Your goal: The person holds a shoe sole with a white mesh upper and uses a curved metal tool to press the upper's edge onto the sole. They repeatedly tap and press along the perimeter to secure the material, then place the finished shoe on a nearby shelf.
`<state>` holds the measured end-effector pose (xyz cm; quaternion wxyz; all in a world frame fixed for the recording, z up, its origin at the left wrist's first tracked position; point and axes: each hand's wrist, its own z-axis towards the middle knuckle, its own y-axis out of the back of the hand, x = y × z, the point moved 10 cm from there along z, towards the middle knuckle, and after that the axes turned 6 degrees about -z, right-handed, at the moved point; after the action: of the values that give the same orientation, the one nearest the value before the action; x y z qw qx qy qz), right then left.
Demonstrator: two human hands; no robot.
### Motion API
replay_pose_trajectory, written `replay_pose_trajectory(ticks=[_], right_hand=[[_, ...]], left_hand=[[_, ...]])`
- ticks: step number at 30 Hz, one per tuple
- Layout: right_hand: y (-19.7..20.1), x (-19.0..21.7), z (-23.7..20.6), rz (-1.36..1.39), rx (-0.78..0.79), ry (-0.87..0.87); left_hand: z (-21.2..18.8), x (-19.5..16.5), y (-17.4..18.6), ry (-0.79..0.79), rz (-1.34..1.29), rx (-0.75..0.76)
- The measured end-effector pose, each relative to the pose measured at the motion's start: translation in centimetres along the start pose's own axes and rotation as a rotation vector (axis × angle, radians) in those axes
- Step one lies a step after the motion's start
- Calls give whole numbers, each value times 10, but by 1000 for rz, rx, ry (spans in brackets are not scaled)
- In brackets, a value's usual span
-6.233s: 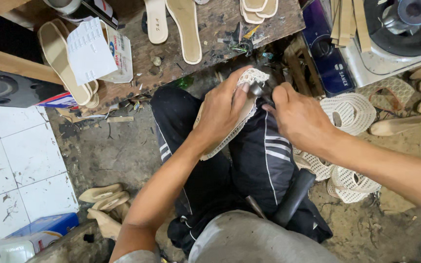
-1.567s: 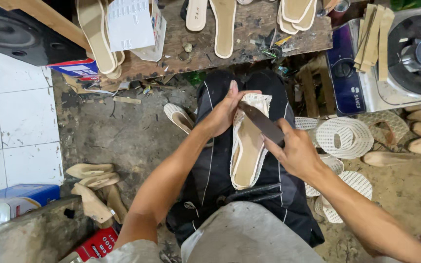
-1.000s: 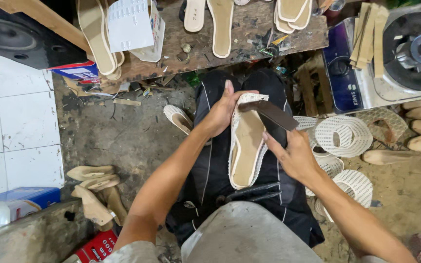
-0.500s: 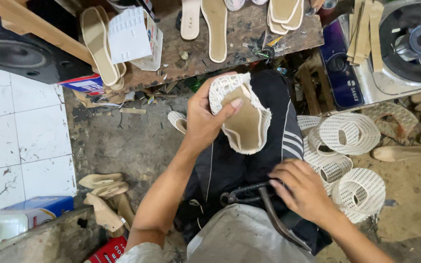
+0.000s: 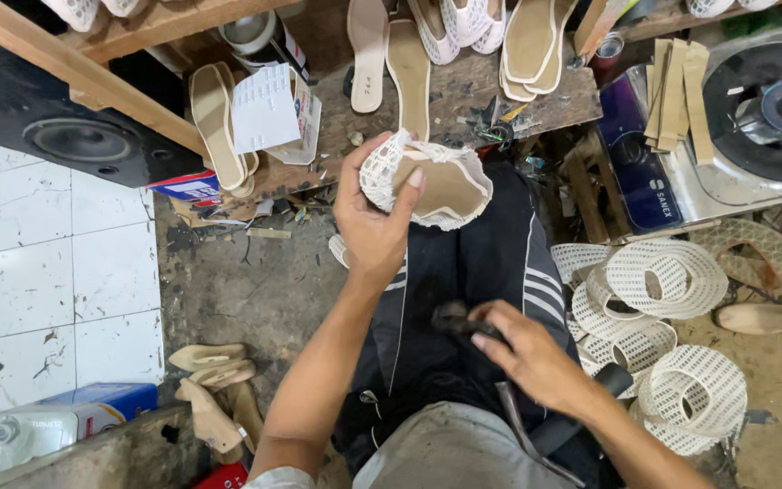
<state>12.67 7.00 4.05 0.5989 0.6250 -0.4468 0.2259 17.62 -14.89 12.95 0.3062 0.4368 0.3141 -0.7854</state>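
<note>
The left hand (image 5: 375, 226) grips a tan shoe sole wrapped in white mesh upper (image 5: 427, 181), fingers clamped round it, raised above the lap near the workbench (image 5: 463, 91). Down on the right thigh, the right hand (image 5: 527, 358) is closed on a dark hammer (image 5: 463, 321). White mesh uppers (image 5: 672, 276) lie piled on the floor to the right.

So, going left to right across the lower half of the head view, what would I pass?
White floor tiles → wooden shoe lasts → left hand → right hand → white mesh shoe uppers
</note>
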Motion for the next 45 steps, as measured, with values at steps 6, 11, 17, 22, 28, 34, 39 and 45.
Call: replay_pose_trajectory(ticks=[6,11,17,22,28,34,39,45], right_hand=[[56,37,28,631,-102,132],[74,58,43,407,-151,38],[88,129,44,-93,-81,200],[97,164,43,-292,-1,61],[95,181,31,-804,6,157],[92,176,57,-640,32,39],[79,208,82,-650,-58,299],[78,179,79,-958,-93,238]], left_hand=[[0,-16,-2,54,-29,45],[-11,-34,5,111,120,108],[-25,-58,-3,121,32,215],[-32,-80,-17,14,166,284],[-28,-83,-24,71,277,329],[-18,-70,-7,200,125,304],[-2,-82,11,-3,56,322],[-1,-44,14,302,121,282]])
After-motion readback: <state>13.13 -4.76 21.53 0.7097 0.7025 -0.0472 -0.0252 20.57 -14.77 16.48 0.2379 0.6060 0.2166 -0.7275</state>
